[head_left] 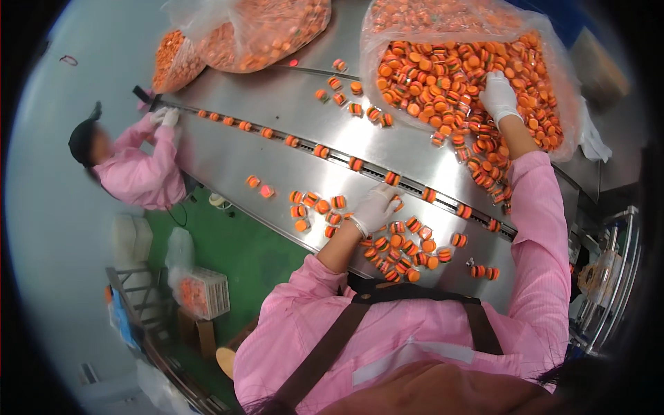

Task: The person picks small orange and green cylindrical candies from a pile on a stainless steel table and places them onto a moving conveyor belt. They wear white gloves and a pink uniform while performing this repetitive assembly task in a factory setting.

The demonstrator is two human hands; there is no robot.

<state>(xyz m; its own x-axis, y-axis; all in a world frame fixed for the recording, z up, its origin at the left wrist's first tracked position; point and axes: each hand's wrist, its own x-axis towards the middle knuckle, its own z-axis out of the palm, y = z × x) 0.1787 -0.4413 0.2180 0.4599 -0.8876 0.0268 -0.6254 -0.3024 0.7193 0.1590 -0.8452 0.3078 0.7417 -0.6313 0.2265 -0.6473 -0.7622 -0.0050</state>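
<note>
My left hand (374, 210), in a white glove, is at the near side of a narrow conveyor track (411, 183). Its fingers are closed around a wrapped burger-shaped candy (397, 203), partly hidden by the glove. My right hand (499, 97), also gloved, lies on the heap of orange burger-shaped candies (443, 72) in a large clear plastic bag (370, 69). Its fingers are stretched out over the pile, their tips partly hidden. Single candies sit spaced along the track. Below my left hand is a loose group of wrapped candies (397, 240).
Two more filled bags (266, 34) rest at the back left of the steel table (228, 162). Candies spill from the open bag toward the track. At the track's far left end a co-worker in pink (142, 169) works with gloved hands. A white crate (214, 294) stands on the green floor.
</note>
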